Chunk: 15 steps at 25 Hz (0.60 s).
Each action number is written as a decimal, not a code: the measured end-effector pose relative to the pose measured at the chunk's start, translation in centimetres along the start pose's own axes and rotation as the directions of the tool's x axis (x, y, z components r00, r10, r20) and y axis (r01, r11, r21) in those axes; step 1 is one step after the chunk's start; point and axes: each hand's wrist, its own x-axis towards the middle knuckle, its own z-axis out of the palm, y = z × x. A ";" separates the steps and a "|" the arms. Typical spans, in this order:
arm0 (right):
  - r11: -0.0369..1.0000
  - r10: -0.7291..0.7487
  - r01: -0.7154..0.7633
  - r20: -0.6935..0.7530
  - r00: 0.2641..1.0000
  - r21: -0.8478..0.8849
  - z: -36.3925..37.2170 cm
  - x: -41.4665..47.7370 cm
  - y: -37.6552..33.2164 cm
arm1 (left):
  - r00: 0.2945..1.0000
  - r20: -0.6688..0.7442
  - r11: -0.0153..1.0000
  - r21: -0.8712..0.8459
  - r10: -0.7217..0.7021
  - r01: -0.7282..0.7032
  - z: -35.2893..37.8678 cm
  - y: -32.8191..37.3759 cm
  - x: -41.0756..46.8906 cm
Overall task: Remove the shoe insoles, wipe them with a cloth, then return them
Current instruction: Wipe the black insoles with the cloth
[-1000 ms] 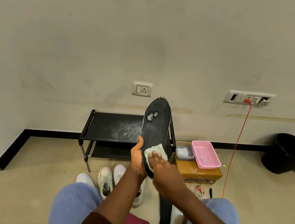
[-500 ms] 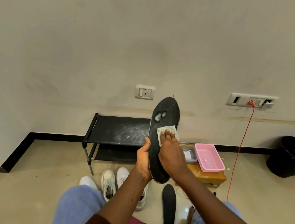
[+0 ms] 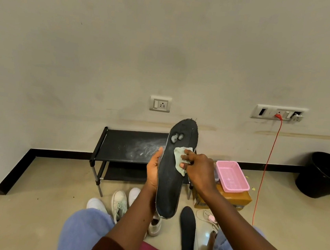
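Insole (image 3: 170, 185), black, is held up in front of the person, above the white sneakers (image 3: 119, 202) on the floor. Its long axis is near upright, toe end up and far, leaning slightly right, heel end down and near. Left hand (image 3: 153, 171) grips its left edge, apparently to brace the worn face toward the wearer, while right hand (image 3: 199, 173) pinches a pale green cloth (image 3: 179, 157) against the upper half, just below two grey worn patches (image 3: 176, 137), likely for lengthwise wiping.

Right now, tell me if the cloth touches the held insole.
Touching. Head view: the right hand holds the cloth flat against the insole.
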 end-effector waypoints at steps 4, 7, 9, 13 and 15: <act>0.996 -0.001 0.012 0.122 0.993 -0.090 0.7 -0.9 0.6 | 0.999 0.028 0.999 -0.029 -0.017 0.018 -0.6 0.7 1.1; 0.979 -0.040 0.080 0.210 0.977 -0.186 1.5 -2.3 0.7 | 1.000 0.012 0.999 -0.042 -0.021 0.021 -1.0 0.4 1.3; 0.903 -0.100 0.191 0.245 0.964 -0.384 2.5 -3.4 0.5 | 1.000 0.000 0.997 -0.073 0.008 -0.007 -1.0 -0.1 1.2; 0.784 -0.167 0.316 0.308 0.936 -0.534 3.3 -3.4 0.6 | 0.999 -0.001 0.989 -0.146 0.038 -0.037 -2.3 -0.6 1.9; 0.807 -0.195 0.359 0.363 0.911 -0.468 2.8 -3.2 0.4 | 0.999 0.022 0.985 -0.169 0.029 -0.025 -2.5 -0.6 1.9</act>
